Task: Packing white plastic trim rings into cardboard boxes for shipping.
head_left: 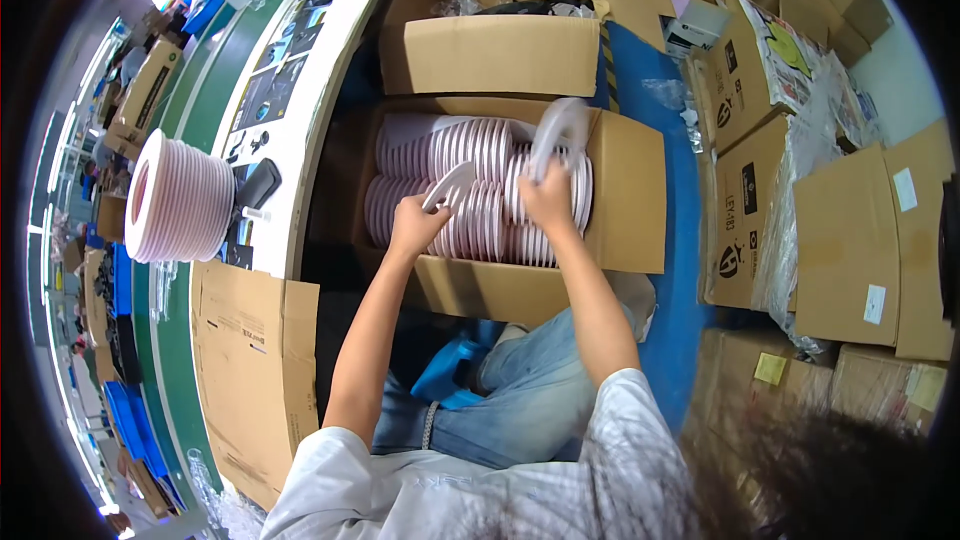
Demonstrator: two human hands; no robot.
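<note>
Both my hands are over an open cardboard box [628,200] packed with rows of white ring-shaped discs [480,142] standing on edge. My left hand [414,226] is closed on the rim of a white ring [453,186], tilted above the near row. To its right, my right hand [547,198] grips another white ring [563,125], raised over the box's right side. Motion blurs that ring, and whether it is a single one I cannot tell. Fingers partly hide behind each ring. A stack of similar rings [185,202] lies on the worktable at the left.
Beyond the packed box stands another open carton [490,57] with plastic wrap and dark items inside. A black handheld object [259,183] sits beside the ring stack on the white table edge [312,130]. Cartons [745,210] pile up at the right. A flattened cardboard piece [245,370] leans at the left.
</note>
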